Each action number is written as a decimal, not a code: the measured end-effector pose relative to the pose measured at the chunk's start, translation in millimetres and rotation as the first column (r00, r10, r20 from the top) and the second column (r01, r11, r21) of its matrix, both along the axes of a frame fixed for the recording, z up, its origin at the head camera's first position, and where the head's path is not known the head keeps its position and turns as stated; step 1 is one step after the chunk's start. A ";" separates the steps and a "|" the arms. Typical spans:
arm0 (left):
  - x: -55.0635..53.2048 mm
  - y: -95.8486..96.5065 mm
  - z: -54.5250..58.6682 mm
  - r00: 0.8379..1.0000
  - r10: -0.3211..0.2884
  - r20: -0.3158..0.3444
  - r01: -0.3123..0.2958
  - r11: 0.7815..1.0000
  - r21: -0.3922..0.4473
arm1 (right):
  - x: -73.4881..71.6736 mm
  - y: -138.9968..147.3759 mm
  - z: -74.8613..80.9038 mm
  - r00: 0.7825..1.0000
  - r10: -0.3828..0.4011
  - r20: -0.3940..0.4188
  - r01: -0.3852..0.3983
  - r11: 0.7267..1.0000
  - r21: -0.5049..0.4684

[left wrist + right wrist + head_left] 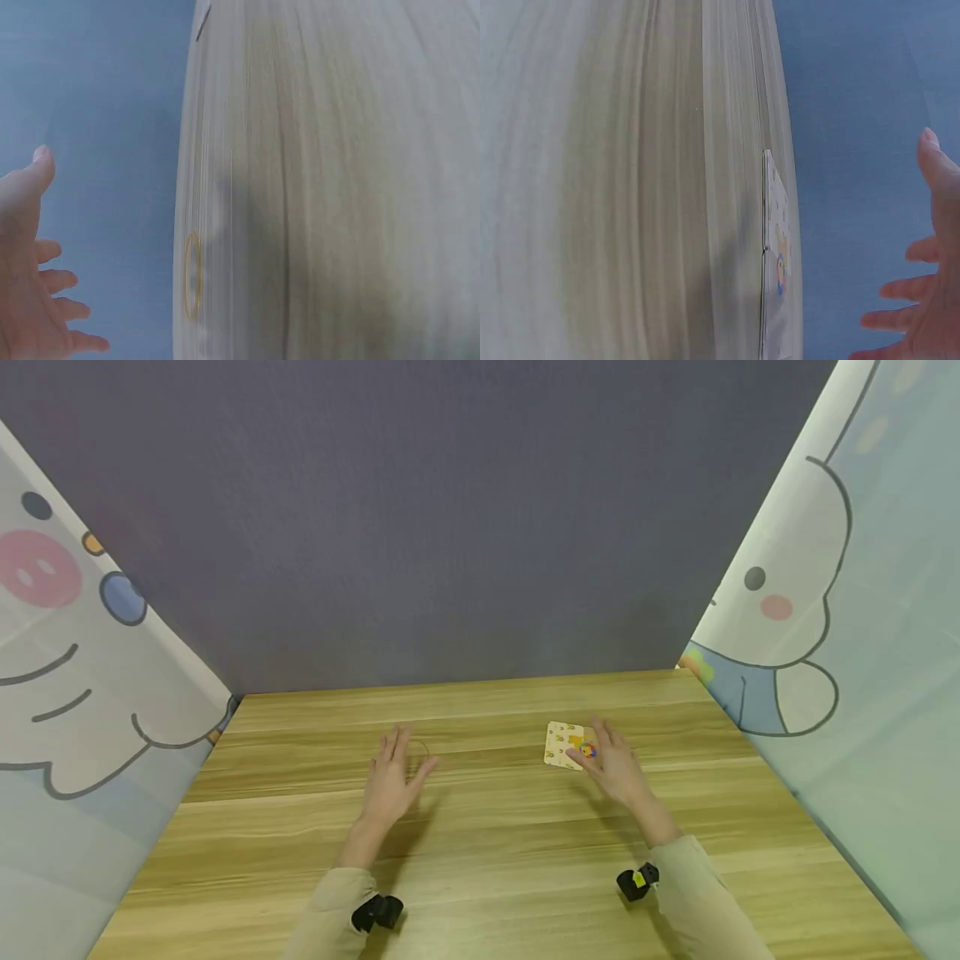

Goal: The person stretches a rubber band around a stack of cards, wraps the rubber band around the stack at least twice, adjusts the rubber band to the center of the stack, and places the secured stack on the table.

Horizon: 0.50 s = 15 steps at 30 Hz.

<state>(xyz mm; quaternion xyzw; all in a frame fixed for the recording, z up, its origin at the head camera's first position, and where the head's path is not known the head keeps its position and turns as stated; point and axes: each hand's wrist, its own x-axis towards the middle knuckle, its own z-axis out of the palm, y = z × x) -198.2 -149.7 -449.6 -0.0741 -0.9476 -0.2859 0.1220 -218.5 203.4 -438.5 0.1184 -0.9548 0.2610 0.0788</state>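
Observation:
On the wooden table lies a thin yellow ring [193,276], like a rubber band; in the head view my left hand [392,783] covers most of it. That hand hovers above the table, fingers spread and holding nothing. To the right, a flat cream piece with small yellow printed figures [561,743] lies on the table, perhaps a folded card or little book. My right hand [617,770] hovers over its right side with fingers extended, hiding part of it. From the right wrist view the printed piece [778,247] looks thin and flat, with a seam across it.
The wood-grain table [480,877] ends at a dark grey-blue upright panel [465,527] behind. Cartoon-printed sheets hang at the left [67,677] and right [862,693]. A black wrist camera [377,912] sits on the left sleeve, another [637,882] on the right.

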 end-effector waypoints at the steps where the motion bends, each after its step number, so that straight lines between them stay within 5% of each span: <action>1: 0.5 -0.9 -0.2 1.000 0.003 -0.007 -0.003 1.000 0.021 | -0.1 0.9 -0.9 1.000 0.001 -0.015 -0.001 1.000 -0.023; 7: 4.3 -4.8 -2.0 0.999 0.023 -0.047 -0.014 0.981 0.196 | 0.2 5.9 -4.7 1.000 -0.015 -0.017 0.012 0.981 -0.192; 15: 4.5 -10.0 -8.0 0.991 0.108 -0.076 -0.068 0.910 0.410 | -1.0 11.1 -6.6 0.994 -0.088 0.059 0.104 0.919 -0.381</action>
